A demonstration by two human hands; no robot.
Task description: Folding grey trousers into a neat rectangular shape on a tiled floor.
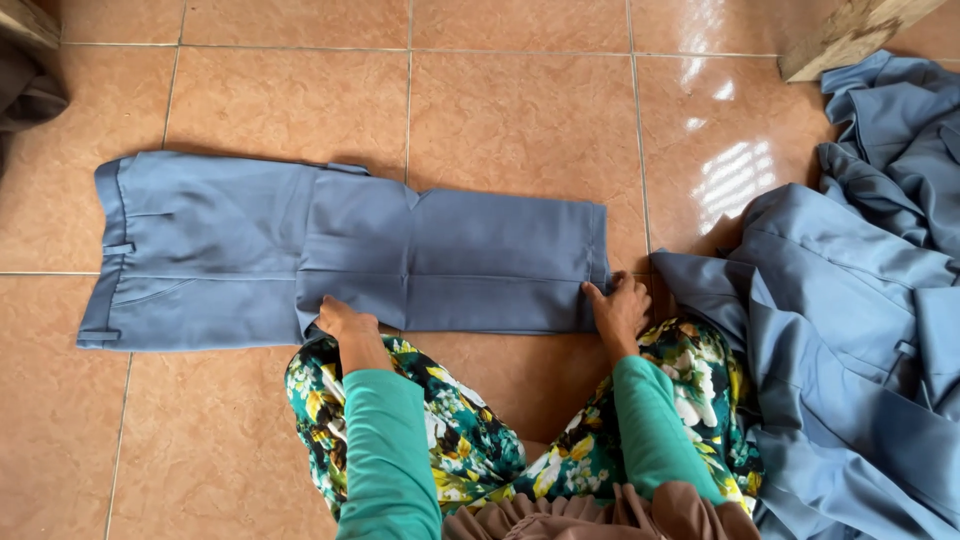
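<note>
**Blue trousers lie flat across the tiles, a hand at each end of the folded part**

While I watch from the head camera, the trousers (340, 255) lie flat on the tiled floor (520, 110), just ahead of my knees. Their long axis runs left to right across the view, with the waistband and belt loops at the left end and the folded leg end pointing right. The leg part is doubled back over the upper part, so its edge sits near the middle.

My left hand (342, 320) rests on the near edge of that folded layer, fingers curled down and pinching the cloth. My right hand (618, 308) presses on the right end, fingers spread flat over the edge, holding nothing closed.

At my right a heap of blue clothes (860, 300) lies rumpled on the floor, touching my flowered skirt (470, 450). A wooden post (850, 35) shows at the top right.
</note>
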